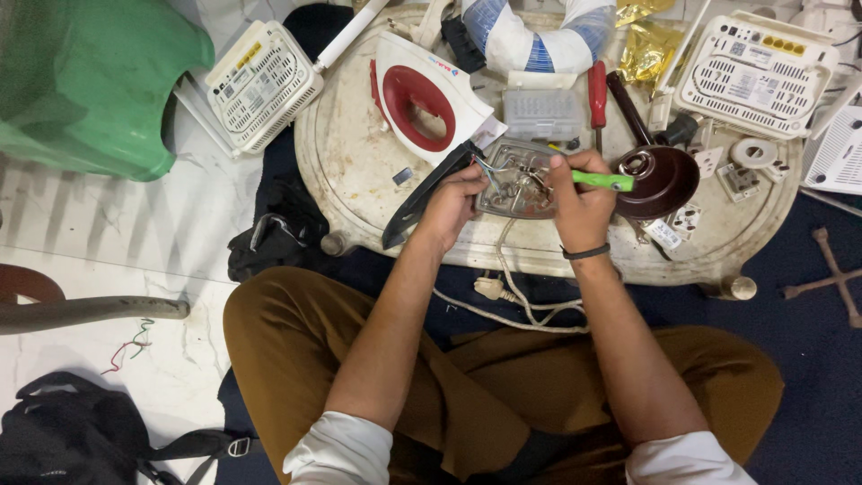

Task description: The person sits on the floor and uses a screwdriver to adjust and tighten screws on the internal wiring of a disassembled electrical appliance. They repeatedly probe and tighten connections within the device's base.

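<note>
Table: a round, stained low table fills the upper middle.
Iron cover: a white and red iron housing lies at 11 o'clock from the hands.
Soleplate: the metal iron base, wires exposed, sits between both hands.
Left hand: the left hand grips the base's 9 o'clock edge, fingers curled.
Right hand: the right hand is closed around a green-handled screwdriver, whose handle points to 3 o'clock.

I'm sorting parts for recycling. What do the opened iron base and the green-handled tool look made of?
The iron base looks like bare metal: grey, dull shine, wires across it. The tool's green handle, gripped by the right hand, looks like glossy plastic; its tip is hidden. The left hand steadies the base.
</note>
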